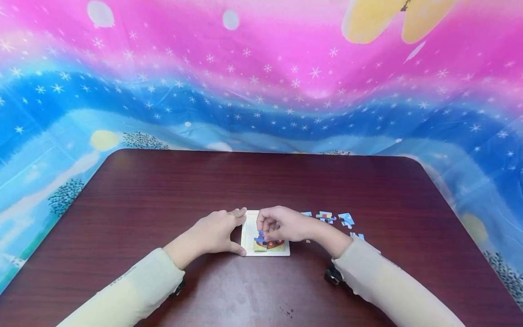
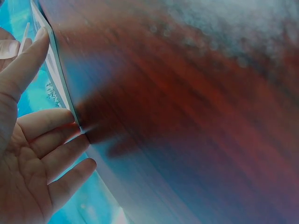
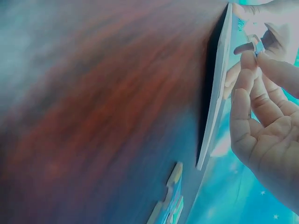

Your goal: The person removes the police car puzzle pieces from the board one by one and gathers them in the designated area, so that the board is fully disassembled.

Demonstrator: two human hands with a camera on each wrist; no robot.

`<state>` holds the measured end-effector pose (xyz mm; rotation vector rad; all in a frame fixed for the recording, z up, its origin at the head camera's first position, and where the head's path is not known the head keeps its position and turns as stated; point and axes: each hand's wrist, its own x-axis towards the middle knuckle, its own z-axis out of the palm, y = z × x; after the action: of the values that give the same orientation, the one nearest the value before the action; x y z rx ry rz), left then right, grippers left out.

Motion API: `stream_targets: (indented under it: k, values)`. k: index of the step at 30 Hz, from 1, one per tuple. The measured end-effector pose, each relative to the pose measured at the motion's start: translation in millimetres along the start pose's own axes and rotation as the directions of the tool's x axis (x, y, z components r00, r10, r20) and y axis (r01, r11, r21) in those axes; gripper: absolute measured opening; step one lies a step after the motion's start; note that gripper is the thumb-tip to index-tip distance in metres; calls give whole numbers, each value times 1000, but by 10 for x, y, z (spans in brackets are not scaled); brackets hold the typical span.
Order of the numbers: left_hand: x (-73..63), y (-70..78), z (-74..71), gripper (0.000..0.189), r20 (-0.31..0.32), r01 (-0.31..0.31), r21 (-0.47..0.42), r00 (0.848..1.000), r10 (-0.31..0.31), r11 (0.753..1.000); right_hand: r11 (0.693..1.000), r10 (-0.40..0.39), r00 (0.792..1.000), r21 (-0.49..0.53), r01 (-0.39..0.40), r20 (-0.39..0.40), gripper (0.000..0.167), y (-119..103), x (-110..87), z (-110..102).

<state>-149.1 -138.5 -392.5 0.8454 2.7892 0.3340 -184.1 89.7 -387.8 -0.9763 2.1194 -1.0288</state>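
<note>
A pale square puzzle board (image 1: 248, 234) lies on the table, with joined jigsaw pieces (image 1: 278, 247) in yellow, orange and red along its near part. My left hand (image 1: 214, 231) rests at the board's left edge, thumb by the near corner and fingertips by the far one. The left wrist view shows those fingers fairly straight against the rim. Over the board, my right hand (image 1: 283, 223) pinches a small jigsaw piece (image 3: 255, 46) between thumb and index finger. The piece is tilted up and partly covered by the fingertips.
Several loose blue jigsaw pieces (image 1: 325, 217) lie to the right of the board, some partly behind the right forearm. The dark red-brown table (image 1: 184, 181) reaches back to a pink and blue patterned cloth (image 1: 261, 72).
</note>
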Motion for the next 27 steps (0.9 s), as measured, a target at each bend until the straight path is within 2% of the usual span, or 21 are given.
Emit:
stream_targets:
  k: [10,20,27]
  values:
    - [7,-7,5,87,14,11,13,1000,-11,1000,1000,-17,1000,11,17,-21,13,59,-122,-48]
    - [2,-17,0,87,13,12,22,1000,-12,1000,1000,15,999,4,-15,-38,14,90,-266,-122]
    - [-11,-11,-5,87,20,13,13,1000,-13,1000,1000,7,998,-10,-7,-58,14,135,-420,-152]
